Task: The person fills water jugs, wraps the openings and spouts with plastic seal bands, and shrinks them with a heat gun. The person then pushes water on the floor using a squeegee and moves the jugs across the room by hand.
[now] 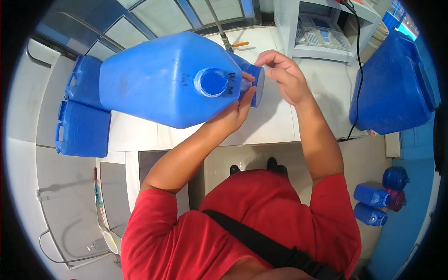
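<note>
A large blue plastic water jug (150, 80) lies tilted over the white tiled counter, its small round blue cap (213, 82) facing up, with handwritten marks beside it. My left hand (236, 106) grips the jug's right end near a wide round blue screw cap (259, 86); part of the fingers is hidden behind the plastic. Just right of the wide cap, my right hand (281, 75) is raised with fingers curled and parted, holding nothing; whether a fingertip touches the cap's rim, I cannot tell.
Two blue jugs (84, 129) stand at the counter's left end. At right stands another large blue container (390, 87), with a black cable (360, 63) hanging before it. A pipe valve with an orange handle (240, 44) is behind. Several bottles (371, 195) are on the floor at right.
</note>
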`<state>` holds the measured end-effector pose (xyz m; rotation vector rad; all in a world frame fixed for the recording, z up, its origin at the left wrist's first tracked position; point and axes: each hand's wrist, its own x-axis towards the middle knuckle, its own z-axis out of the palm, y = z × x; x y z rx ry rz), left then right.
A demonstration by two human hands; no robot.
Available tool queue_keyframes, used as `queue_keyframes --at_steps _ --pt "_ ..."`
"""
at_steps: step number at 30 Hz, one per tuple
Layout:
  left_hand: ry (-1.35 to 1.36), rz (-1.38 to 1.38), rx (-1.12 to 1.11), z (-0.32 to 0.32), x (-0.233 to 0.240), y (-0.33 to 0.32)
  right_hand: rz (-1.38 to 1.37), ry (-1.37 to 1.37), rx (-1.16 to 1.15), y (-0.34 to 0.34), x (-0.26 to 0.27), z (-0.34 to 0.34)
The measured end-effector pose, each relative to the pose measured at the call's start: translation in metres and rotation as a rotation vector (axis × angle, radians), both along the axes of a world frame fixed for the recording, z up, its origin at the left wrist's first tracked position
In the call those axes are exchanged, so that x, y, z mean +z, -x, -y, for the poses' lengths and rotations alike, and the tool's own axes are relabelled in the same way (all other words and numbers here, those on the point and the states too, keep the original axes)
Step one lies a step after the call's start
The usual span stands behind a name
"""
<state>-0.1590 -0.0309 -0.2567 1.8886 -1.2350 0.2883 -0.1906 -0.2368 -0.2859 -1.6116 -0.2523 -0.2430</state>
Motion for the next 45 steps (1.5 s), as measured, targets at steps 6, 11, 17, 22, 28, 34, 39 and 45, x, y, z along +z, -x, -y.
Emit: queue_keyframes --at_steps 6,11,17,22,28,34,39,45 --pt "0.011 0.185 -0.081 0.024 0.008 0.016 -0.396 0.034 -0.287 0.018 -0.046 0.022" --pt "-0.088 0.099 -0.022 0.038 0.004 0.017 -0.264 -0.397 -0.383 0.017 -0.067 0.017" --pt "-0.308 0.291 0.121 0.040 -0.027 -0.040 0.100 0.418 -0.518 0.016 -0.079 0.043" --pt "-0.296 0.386 0.112 0.028 -0.007 -0.087 -0.152 -0.705 -0.216 0.009 -0.081 0.096" --pt "0.029 -0.287 0.087 0.020 0.103 -0.094 -0.230 -0.487 -0.338 -0.061 -0.086 0.089" --pt "0.348 -0.768 0.180 -0.001 0.182 -0.148 -0.332 -0.230 -0.332 -0.147 -0.095 0.080" --pt "0.354 -1.007 0.365 0.001 0.161 -0.187 -0.157 -0.662 0.156 -0.147 -0.029 0.054" --pt "0.316 -1.101 0.289 0.027 0.155 -0.216 -0.175 0.523 -0.049 -0.051 -0.031 0.086"
